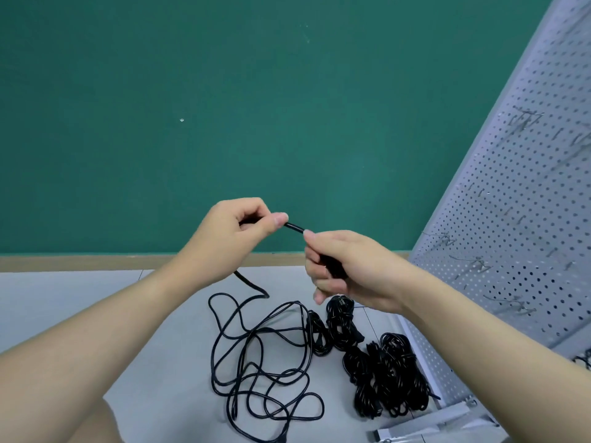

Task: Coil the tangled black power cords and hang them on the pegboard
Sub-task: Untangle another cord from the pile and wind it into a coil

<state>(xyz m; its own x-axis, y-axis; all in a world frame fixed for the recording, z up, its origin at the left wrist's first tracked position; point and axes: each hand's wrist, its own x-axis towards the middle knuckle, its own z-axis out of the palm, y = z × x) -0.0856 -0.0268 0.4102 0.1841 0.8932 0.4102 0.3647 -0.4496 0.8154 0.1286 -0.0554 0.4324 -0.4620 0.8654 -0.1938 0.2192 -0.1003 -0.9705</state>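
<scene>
A loose black power cord (256, 356) sprawls in tangled loops on the grey floor below my hands. Its upper end rises to my left hand (233, 228), which pinches the cord between thumb and fingers. A short straight stretch of cord (295, 227) spans the gap to my right hand (345, 266), whose fingers curl round the cord's black plug end. Several coiled black cord bundles (383, 375) lie on the floor to the right of the tangle. The white pegboard (511, 193) leans at the right, with metal hooks (473, 262) sticking out.
A green wall (224, 107) with a tan skirting strip (80, 262) stands straight ahead. The pegboard's base and a white bracket (425, 428) sit on the floor at the lower right. My knee shows at the bottom left.
</scene>
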